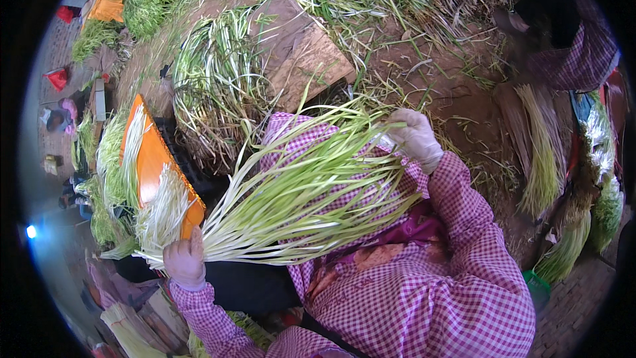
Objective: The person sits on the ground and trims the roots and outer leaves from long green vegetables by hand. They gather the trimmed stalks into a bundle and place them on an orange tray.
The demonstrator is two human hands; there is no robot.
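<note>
My gloved left hand (185,261) grips a fanned bunch of long green leaves with white bases (318,194), possibly garlic chives, near its pale ends. The bunch lies across my lap over a purple checked apron (298,134), its green tips spreading to the right. My gloved right hand (416,140) is curled beside the tips. Something shiny shows by its fingers; what it holds is unclear. Next to my left hand, trimmed white-stemmed leaves (164,209) lie against an orange sheet (154,174).
A large heap of untrimmed leaves (218,84) stands ahead, next to a worn board (313,59). Loose leaves litter the earthen floor (447,104). Laid-out bundles (539,159) are on the right. Another person in a checked garment (576,59) sits at the upper right.
</note>
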